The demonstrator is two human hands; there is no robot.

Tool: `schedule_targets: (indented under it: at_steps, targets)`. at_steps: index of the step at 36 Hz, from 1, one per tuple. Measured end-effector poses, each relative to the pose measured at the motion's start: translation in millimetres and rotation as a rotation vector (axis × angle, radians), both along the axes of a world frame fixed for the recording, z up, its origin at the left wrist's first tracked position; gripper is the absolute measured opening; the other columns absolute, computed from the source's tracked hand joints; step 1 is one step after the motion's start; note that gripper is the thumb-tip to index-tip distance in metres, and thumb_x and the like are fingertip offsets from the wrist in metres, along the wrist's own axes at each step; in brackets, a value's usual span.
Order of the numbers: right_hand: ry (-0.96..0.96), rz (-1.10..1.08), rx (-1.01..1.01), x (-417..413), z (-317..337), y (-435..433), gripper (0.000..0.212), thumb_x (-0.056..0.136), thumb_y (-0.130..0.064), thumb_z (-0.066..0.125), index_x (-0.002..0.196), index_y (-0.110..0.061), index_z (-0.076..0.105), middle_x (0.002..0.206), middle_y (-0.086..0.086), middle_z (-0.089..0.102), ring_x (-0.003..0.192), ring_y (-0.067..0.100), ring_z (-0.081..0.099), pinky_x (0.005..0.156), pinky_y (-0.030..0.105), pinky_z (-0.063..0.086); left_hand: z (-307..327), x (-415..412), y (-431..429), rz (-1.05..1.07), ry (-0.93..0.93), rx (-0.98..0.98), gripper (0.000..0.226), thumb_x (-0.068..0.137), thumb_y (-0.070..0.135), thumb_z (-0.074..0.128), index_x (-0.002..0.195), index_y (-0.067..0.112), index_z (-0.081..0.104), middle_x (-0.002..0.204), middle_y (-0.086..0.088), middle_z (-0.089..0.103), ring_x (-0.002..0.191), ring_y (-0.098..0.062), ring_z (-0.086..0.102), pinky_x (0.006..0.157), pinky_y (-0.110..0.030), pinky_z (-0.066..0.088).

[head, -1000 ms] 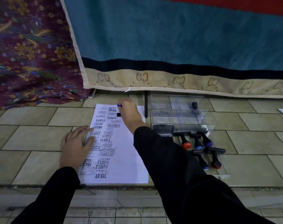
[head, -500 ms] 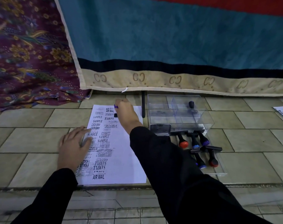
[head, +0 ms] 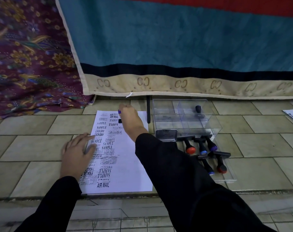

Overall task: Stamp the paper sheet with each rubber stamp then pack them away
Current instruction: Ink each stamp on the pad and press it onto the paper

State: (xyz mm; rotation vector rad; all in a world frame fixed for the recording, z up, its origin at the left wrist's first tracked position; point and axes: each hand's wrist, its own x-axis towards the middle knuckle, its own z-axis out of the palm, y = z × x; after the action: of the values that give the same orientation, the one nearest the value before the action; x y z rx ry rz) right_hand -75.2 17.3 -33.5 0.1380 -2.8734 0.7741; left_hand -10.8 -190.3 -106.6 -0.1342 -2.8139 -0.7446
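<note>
**Stamp held at head of sheet; left hand flat**

Patterned cloth (head: 25, 56) at 10 o'clock of the view; teal rug (head: 175, 39) spans 12 to 2.

Left hand (head: 77, 154): flat, with straight, slightly spread fingers. The palm is on the tiled floor (head: 33, 148) and the fingertips lie over the 9 o'clock edge of the paper sheet (head: 129, 173).

Sheet lies flat on the tiles. Its left half carries many black imprints (SAMPLE, EXPRESS, AIR MAIL, FAX OUT); its right half is blank.

Right hand (head: 130, 121): at the sheet's 12 o'clock edge, fingers curled round a rubber stamp (head: 119, 112). The purple cap shows at the knuckles and the black base sits just below, at the paper. Whether the base touches the paper: cannot tell.

Thin black rod (head: 148, 111) lies just beside the sheet at 1 o'clock.

Clear box (head: 159, 114) at 2 o'clock of the sheet, with one black-handled stamp (head: 198, 111) standing inside. Ink pad (head: 166, 135) sits just beside the box's near wall.

Five loose stamps (head: 201, 146) at 3 o'clock lie on a clear lid (head: 229, 173), with red, blue and purple caps.
</note>
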Motion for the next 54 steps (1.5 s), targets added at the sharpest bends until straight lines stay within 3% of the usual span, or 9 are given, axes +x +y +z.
schedule_targets:
  at_steps: [4, 8, 13, 19, 21, 29, 36, 43, 54]
  targets:
    - [0.116, -0.038, -0.185, 5, 8, 10, 0.024, 0.089, 0.005, 0.048, 0.112, -0.005, 0.048, 0.101, 0.017, 0.056, 0.086, 0.032, 0.057, 0.066, 0.041, 0.049, -1, -1, -1, 0.000, -0.001, -0.002, 0.042, 0.083, 0.044, 0.048, 0.121, 0.032, 0.063, 0.138, 0.007, 0.055, 0.130, -0.019, 0.044, 0.112, -0.036, 0.017]
    - [0.348, -0.071, -0.383, 17, 29, 30, 0.044, 0.091, -0.003, 0.055, 0.133, -0.015, 0.045, 0.114, 0.013, 0.054, 0.089, 0.025, 0.059, 0.078, 0.035, 0.051, -2, -1, -1, -0.006, 0.008, -0.001, 0.041, 0.084, 0.045, 0.048, 0.121, 0.033, 0.063, 0.138, 0.007, 0.055, 0.130, -0.018, 0.044, 0.112, -0.037, 0.017]
    - [0.512, -0.171, -0.448, 51, 48, 75, 0.028, 0.090, -0.005, 0.056, 0.117, -0.011, 0.061, 0.110, 0.007, 0.051, 0.091, 0.014, 0.057, 0.085, 0.030, 0.052, -3, -2, -2, -0.007, 0.007, -0.008, 0.042, 0.083, 0.045, 0.048, 0.120, 0.033, 0.063, 0.138, 0.007, 0.055, 0.129, -0.020, 0.046, 0.112, -0.040, 0.019]
    - [0.416, -0.286, -0.481, 123, 32, 131, 0.019, 0.089, -0.016, 0.057, 0.107, -0.023, 0.054, 0.107, 0.000, 0.057, 0.089, -0.002, 0.059, 0.080, 0.016, 0.053, -3, -2, -2, -0.011, 0.010, -0.008, 0.041, 0.084, 0.045, 0.048, 0.120, 0.032, 0.063, 0.137, 0.006, 0.056, 0.129, -0.021, 0.047, 0.112, -0.041, 0.020]
    - [0.398, -0.308, -0.451, 143, 22, 146, 0.018, 0.091, -0.014, 0.058, 0.105, -0.024, 0.055, 0.106, 0.000, 0.059, 0.088, -0.003, 0.060, 0.077, 0.011, 0.052, -3, -2, -1, -0.010, 0.011, -0.005, 0.042, 0.084, 0.044, 0.048, 0.120, 0.031, 0.064, 0.137, 0.005, 0.056, 0.128, -0.022, 0.047, 0.111, -0.040, 0.020]
    - [0.365, -0.393, -0.240, 191, -14, 184, 0.018, 0.085, -0.011, 0.068, 0.101, -0.011, 0.061, 0.098, 0.001, 0.056, 0.074, 0.011, 0.062, 0.066, 0.026, 0.056, -1, 1, -1, -0.015, 0.015, -0.001, 0.041, 0.085, 0.044, 0.048, 0.121, 0.032, 0.062, 0.137, 0.006, 0.056, 0.127, -0.021, 0.047, 0.112, -0.041, 0.021]
    - [0.291, -0.374, 0.020, 202, -34, 184, 0.022, 0.080, -0.009, 0.071, 0.099, -0.013, 0.061, 0.101, 0.002, 0.058, 0.075, 0.017, 0.060, 0.057, 0.022, 0.045, 0, 1, 0, -0.015, 0.012, -0.003, 0.041, 0.085, 0.045, 0.048, 0.121, 0.031, 0.063, 0.137, 0.005, 0.056, 0.127, -0.022, 0.047, 0.112, -0.041, 0.020]
    - [0.215, -0.395, 0.113, 205, -42, 187, 0.030, 0.072, -0.006, 0.076, 0.095, -0.014, 0.059, 0.097, 0.003, 0.056, 0.068, 0.019, 0.056, 0.053, 0.021, 0.037, -2, 1, -1, -0.012, 0.009, -0.002, 0.041, 0.085, 0.046, 0.048, 0.121, 0.033, 0.062, 0.138, 0.006, 0.056, 0.127, -0.021, 0.046, 0.112, -0.040, 0.019]
    - [0.378, -0.449, 0.089, 174, -9, 196, 0.009, 0.085, -0.021, 0.066, 0.083, -0.012, 0.064, 0.084, 0.002, 0.060, 0.073, 0.018, 0.055, 0.061, 0.024, 0.039, -2, 0, -1, -0.007, 0.005, -0.007, 0.041, 0.084, 0.045, 0.048, 0.120, 0.034, 0.063, 0.137, 0.006, 0.056, 0.127, -0.021, 0.047, 0.112, -0.042, 0.021]
